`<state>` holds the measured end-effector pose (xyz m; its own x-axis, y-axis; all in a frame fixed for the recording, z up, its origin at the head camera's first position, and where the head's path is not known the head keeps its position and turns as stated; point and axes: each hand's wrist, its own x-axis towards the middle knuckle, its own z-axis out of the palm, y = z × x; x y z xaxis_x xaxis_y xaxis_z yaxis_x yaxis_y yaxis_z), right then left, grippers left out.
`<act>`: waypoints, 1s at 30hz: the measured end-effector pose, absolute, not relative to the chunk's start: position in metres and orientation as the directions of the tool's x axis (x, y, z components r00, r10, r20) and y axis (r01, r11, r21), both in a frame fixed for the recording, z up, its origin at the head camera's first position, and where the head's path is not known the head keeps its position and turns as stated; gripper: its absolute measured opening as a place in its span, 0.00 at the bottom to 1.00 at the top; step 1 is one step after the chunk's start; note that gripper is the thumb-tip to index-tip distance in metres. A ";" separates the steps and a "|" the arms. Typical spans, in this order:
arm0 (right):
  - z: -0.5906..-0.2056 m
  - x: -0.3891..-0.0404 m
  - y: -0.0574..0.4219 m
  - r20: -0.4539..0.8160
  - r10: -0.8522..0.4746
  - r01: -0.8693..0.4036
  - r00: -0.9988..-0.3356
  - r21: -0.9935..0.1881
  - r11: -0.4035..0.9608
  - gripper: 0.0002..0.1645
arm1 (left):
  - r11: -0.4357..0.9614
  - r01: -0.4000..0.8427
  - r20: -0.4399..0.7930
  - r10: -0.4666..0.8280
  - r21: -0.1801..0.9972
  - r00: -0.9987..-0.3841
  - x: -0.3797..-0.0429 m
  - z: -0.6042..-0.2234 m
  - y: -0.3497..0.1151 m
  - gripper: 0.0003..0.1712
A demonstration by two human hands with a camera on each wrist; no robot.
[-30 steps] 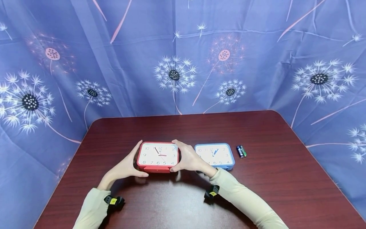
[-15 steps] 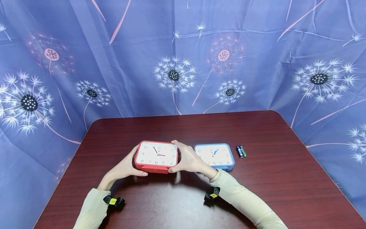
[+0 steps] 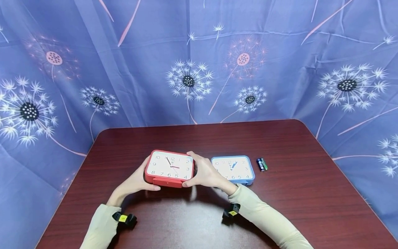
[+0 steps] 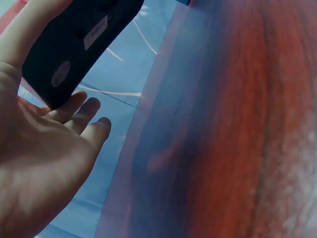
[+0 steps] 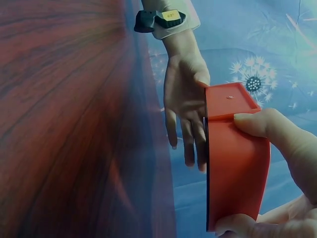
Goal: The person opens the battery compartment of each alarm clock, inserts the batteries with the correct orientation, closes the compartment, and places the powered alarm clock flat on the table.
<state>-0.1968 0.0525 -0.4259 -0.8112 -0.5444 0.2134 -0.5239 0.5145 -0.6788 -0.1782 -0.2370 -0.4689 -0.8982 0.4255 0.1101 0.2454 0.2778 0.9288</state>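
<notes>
A red alarm clock (image 3: 170, 165) with a white dial is held between both hands, tilted and raised above the table. My left hand (image 3: 133, 181) holds its left end, thumb along the lower edge. At the right end, my right hand (image 3: 205, 172) grips it between thumb and fingers. The left wrist view shows the clock's black back (image 4: 84, 54) with two labels, beside the left palm (image 4: 44, 163). In the right wrist view, the right thumb (image 5: 257, 124) presses on the red casing (image 5: 235, 168), and the left hand (image 5: 185, 99) is at the far end.
A blue clock (image 3: 233, 167) lies face up on the dark red table (image 3: 311, 193), its lower left part hidden by the right hand and wrist. Two small batteries (image 3: 262, 165), one dark and one green, lie right of it. A blue curtain (image 3: 149, 69) hangs behind.
The red clock has come up off the table, its left end rising more, and has shifted slightly left. Both hands have kept hold of it. The blue clock and batteries stay put.
</notes>
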 end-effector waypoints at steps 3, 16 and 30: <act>-0.424 -0.196 0.052 0.218 -0.539 -0.517 -0.813 -0.697 0.498 0.57 | 0.250 0.252 0.127 0.429 0.935 -0.894 -0.179 -0.468 -0.236 0.69; -0.421 -0.194 0.052 0.222 -0.528 -0.490 -0.820 -0.749 0.446 0.57 | 0.218 0.237 0.129 0.417 0.947 -0.900 -0.180 -0.468 -0.234 0.67; -0.423 -0.192 0.049 0.207 -0.553 -0.407 -0.807 -0.873 0.268 0.56 | 0.174 0.219 0.127 0.428 0.960 -0.895 -0.174 -0.463 -0.234 0.65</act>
